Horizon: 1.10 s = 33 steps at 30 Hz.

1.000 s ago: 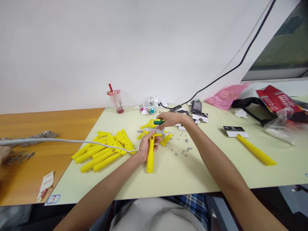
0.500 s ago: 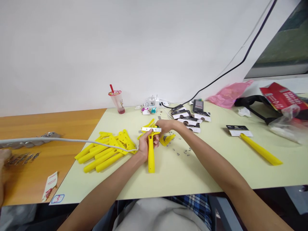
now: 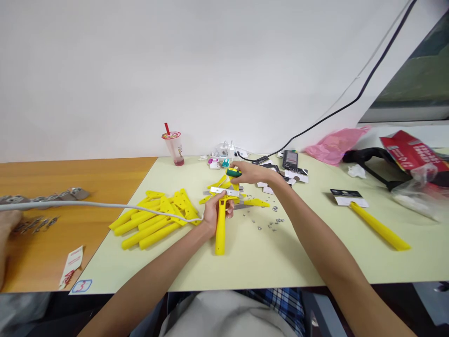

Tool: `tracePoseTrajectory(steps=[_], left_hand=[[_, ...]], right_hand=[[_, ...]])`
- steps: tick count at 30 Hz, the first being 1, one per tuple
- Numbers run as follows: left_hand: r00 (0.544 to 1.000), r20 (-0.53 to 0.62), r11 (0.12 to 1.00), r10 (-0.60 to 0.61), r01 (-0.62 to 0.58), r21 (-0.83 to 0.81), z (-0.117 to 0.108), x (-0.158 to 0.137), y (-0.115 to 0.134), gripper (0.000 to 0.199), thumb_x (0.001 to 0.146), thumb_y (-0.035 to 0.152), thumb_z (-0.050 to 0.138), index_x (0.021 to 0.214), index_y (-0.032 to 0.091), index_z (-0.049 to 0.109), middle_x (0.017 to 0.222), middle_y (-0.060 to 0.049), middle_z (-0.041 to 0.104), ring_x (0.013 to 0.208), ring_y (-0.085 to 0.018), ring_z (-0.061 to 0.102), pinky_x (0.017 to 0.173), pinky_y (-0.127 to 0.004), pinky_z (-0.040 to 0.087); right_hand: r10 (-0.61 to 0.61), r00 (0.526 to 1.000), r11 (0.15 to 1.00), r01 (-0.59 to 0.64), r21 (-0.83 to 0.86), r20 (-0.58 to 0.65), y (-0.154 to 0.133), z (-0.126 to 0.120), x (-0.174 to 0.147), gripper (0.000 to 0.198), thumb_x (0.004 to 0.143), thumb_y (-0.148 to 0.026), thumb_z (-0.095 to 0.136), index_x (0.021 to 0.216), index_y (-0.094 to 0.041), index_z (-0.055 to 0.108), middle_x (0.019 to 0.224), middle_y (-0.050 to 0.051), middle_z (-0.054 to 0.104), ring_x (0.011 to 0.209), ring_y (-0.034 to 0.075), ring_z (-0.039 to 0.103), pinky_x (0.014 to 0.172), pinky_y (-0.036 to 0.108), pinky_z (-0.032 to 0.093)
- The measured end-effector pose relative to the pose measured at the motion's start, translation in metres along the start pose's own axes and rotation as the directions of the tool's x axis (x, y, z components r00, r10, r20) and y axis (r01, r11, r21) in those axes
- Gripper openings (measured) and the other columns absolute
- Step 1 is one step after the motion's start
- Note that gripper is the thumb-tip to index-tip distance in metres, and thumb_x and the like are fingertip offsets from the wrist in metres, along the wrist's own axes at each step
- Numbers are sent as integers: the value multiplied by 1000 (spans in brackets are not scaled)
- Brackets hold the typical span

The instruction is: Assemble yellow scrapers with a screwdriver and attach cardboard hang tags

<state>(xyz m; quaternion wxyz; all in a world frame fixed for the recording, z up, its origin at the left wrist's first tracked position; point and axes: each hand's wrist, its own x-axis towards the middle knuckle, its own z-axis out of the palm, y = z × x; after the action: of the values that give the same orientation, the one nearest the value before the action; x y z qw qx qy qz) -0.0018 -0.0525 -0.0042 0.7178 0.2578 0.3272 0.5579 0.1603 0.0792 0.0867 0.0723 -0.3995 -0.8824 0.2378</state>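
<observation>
My left hand is closed around the neck of a yellow scraper, whose handle points toward me. Across the scraper's head lies a silver metal plate. Just above and beyond that plate, my right hand grips a screwdriver with a green and yellow handle; its tip is hard to make out. Small metal screws or nuts lie scattered to the right of the scraper. Yellow head pieces and metal blades lie under and behind my hands. A pile of yellow handles is at my left.
A grey cable crosses the left side to my left wrist. Behind stand a drink cup and a power strip. Packaging cards and a carded scraper lie right. Another person's hand is at the left edge.
My right hand has lifted up and away from the scraper's plate, bringing the green screwdriver handle into view. My left hand still holds the scraper in nearly the same place.
</observation>
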Motion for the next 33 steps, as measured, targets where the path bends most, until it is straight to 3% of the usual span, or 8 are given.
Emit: tracePoseTrajectory(steps=[2,5,8,14,21,25,29,33], left_hand=[[1000,-3,1000,5,-5,4,0,0,-1,33,85,45,77,82,15,66,63,-3,62,49,-11,48,45,-24,37],[1000,3,1000,-1,1,14,0,1,-2,32,83,45,78,82,15,66,63,-3,62,49,-12,48,44,-24,38],[1000,5,1000,-23,23,13,-2,1,-3,30,82,43,77,81,15,65,64,-4,64,49,-12,49,45,-25,40],[998,3,998,-58,58,37,-4,3,-5,32,80,44,78,79,15,66,65,-6,64,50,-12,51,45,-25,41],[998,10,996,-66,65,63,-2,3,-6,33,83,46,76,79,15,64,66,-6,65,50,-12,49,46,-26,40],[997,12,995,-71,70,75,-1,1,-5,33,85,45,73,76,15,64,67,-6,64,51,-12,49,47,-26,40],[997,6,994,-72,71,81,-1,1,-5,36,86,47,71,72,14,63,67,-7,63,51,-12,49,47,-26,40],[997,2,993,-73,73,92,-2,3,-5,37,85,50,73,75,16,62,68,-6,64,51,-12,48,47,-26,39]], right_hand=[[9,999,999,-6,52,-51,-5,-6,-5,38,79,-34,76,110,-21,57,109,7,69,82,18,60,62,27,40],[-13,1000,996,15,89,-29,-14,-10,-11,22,80,-33,71,89,-21,54,85,1,62,70,15,51,57,28,34],[-91,996,992,90,94,3,-23,-9,-14,21,84,-33,66,80,-22,48,74,-3,50,64,12,41,56,29,29],[-160,974,987,160,17,159,-35,1,-12,24,94,-29,59,77,-22,43,74,-3,48,66,13,40,61,30,29],[-101,993,995,101,3,69,-43,-3,-18,15,92,-23,60,91,-23,45,89,2,67,76,17,51,67,30,34],[-97,995,995,97,-16,20,-41,-5,-19,19,93,-28,63,90,-23,45,85,0,59,73,16,47,66,30,32],[-190,975,982,190,9,115,-37,-7,-19,41,98,-53,63,78,-22,43,76,-4,44,67,13,36,62,30,27],[-276,943,961,268,66,186,-36,-7,-18,31,94,-44,67,82,-21,50,78,-3,49,70,14,40,63,30,30]])
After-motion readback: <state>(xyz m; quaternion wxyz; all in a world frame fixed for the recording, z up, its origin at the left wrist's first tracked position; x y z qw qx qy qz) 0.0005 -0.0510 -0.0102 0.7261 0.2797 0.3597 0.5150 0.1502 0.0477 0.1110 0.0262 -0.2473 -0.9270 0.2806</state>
